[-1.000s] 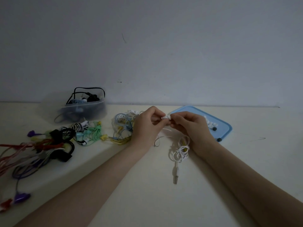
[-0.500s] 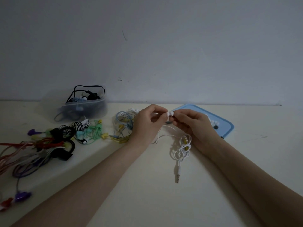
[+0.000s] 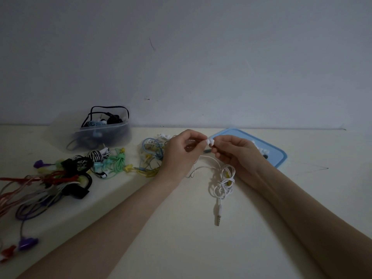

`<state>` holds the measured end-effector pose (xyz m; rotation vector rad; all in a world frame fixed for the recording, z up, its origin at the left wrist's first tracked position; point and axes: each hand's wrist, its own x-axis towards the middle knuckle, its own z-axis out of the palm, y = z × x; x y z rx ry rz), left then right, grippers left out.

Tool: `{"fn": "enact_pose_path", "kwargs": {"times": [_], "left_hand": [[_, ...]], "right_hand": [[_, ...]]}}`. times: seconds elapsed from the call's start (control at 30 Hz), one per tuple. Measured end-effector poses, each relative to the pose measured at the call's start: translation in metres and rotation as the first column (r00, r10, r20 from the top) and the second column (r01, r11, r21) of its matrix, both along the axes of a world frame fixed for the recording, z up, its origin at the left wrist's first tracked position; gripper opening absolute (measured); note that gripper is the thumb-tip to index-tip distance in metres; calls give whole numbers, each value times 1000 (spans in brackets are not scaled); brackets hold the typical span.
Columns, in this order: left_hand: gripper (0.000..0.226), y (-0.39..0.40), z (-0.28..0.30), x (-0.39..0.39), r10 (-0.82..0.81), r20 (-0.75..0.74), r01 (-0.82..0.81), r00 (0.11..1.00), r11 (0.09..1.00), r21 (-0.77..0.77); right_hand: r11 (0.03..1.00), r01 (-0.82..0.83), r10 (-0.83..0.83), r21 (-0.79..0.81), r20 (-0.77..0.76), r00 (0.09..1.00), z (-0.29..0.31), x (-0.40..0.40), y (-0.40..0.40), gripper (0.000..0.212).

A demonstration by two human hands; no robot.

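Two pinches: my left hand (image 3: 182, 153) and right hand (image 3: 234, 152) clamp the small white plastic earbud (image 3: 210, 141), I think. Hard tug tightens the tangled white cable bundle (image 3: 223, 182) at 6 o'clock.

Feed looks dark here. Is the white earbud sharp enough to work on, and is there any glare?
Head view: dim, even light, no glare; the white earbud pinched between the left hand and right hand is small and slightly soft but stands out. Head view: faint shadows fall beside the white cable on the table; the wide lens stretches the picture toward its lower corners.
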<state>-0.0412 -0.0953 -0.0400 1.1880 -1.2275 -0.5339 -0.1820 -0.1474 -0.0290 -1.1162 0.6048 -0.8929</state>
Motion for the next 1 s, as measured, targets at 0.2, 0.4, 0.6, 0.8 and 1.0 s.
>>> {"fn": "enact_pose_path", "kwargs": {"times": [0.2,0.4,0.6,0.8,1.0], "left_hand": [[19,3,3,1,-52,4,52,999,999,15],[12,6,9,7,-185,-105,193,977,979,69],[13,8,13,8,-221,-118,233,968,968,92],[12,8,12,8,-227,-170,249,959,961,123],[11,8,12,9,-236,-204,268,950,952,146]], "right_hand": [[997,-69,69,25,2,998,1,-2,-1,11],[994,-87,84,68,45,995,0,-2,0,15],[991,-89,83,99,63,995,1,-3,2,9],[989,-114,109,94,56,992,3,-3,4,14],[986,-130,126,101,51,991,3,-4,4,15]]}}
